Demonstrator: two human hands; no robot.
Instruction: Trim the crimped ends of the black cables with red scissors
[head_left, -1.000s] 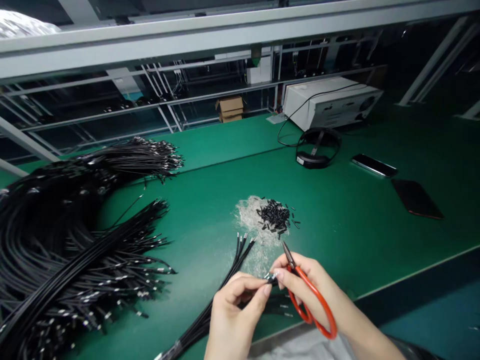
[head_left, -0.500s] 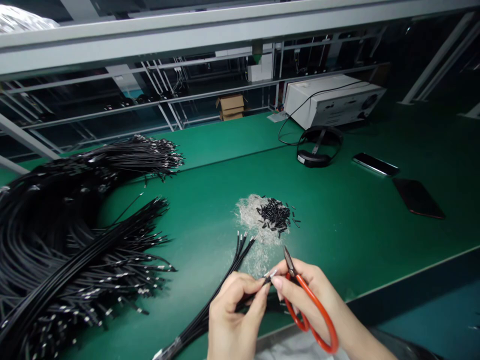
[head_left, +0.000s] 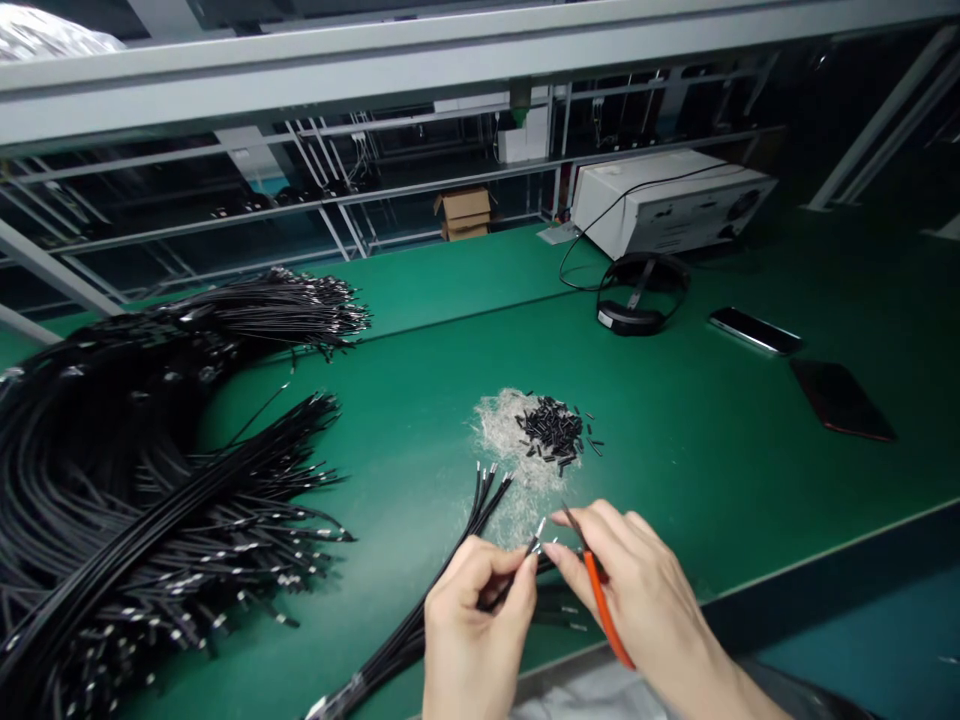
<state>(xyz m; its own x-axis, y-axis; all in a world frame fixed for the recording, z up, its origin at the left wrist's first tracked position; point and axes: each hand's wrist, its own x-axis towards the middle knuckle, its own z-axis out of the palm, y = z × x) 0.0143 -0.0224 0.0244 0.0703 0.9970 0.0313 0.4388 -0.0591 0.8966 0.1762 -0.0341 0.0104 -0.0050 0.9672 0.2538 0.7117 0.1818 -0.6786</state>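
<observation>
Between thumb and forefinger, my left hand (head_left: 476,625) pinches a black cable (head_left: 535,540); its bare silvery tip points up. My right hand (head_left: 637,570) is wrapped round red-handled nippers (head_left: 606,612), whose dark jaws are largely hidden by the fingers. Its thumb and forefinger are apart, close to the cable tip. Beneath my hands, a small bundle of black cables (head_left: 409,630) lies on the green tabletop (head_left: 420,400). Just beyond them is a heap of short black tube pieces (head_left: 555,430) beside a tangle of fine clear strands (head_left: 499,425).
A large pile of black cables (head_left: 82,480) with light tips covers the left side. Toward the back right are a white metal box (head_left: 667,205) with a cord and a black headband device (head_left: 637,300). A phone (head_left: 754,330) and a dark flat slab (head_left: 844,400) lie at right.
My right fingertips have come off the cable tip and spread apart. The nippers have turned, their jaws now mostly behind the fingers. The cable tip stands more upright in my left hand.
</observation>
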